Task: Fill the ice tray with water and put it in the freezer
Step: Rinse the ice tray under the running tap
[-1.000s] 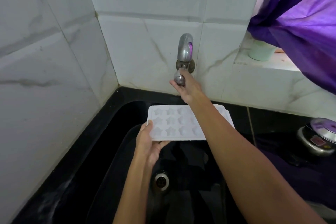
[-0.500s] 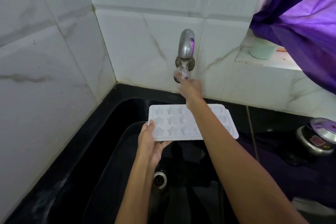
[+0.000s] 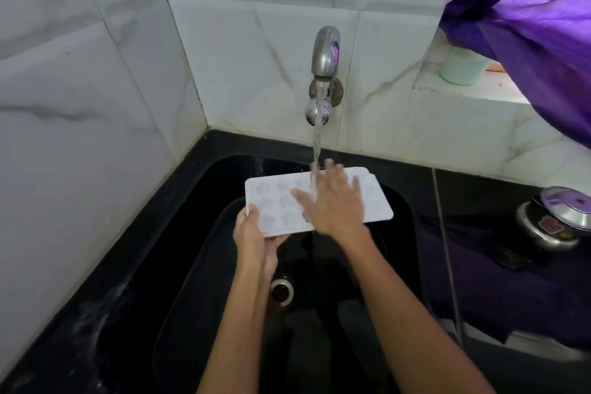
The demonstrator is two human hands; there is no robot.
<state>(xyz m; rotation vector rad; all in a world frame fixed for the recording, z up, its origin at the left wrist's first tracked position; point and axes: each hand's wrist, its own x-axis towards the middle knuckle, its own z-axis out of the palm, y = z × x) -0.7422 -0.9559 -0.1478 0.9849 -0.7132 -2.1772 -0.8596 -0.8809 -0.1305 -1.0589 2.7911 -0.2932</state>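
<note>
White ice tray (image 3: pixel 278 201), star moulds; black sink (image 3: pixel 192 233); grey-veined white marble tiles (image 3: pixel 96 105); purple curtain (image 3: pixel 537 19).

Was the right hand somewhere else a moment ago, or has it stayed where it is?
Yes. The right hand has come down from the tap knob on the wall and is now spread open over the ice tray.

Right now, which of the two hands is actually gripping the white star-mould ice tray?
The left hand grips the white star-mould ice tray at its near-left corner, thumb on top. The right hand lies spread open over the tray, under the tap's water stream.
</note>
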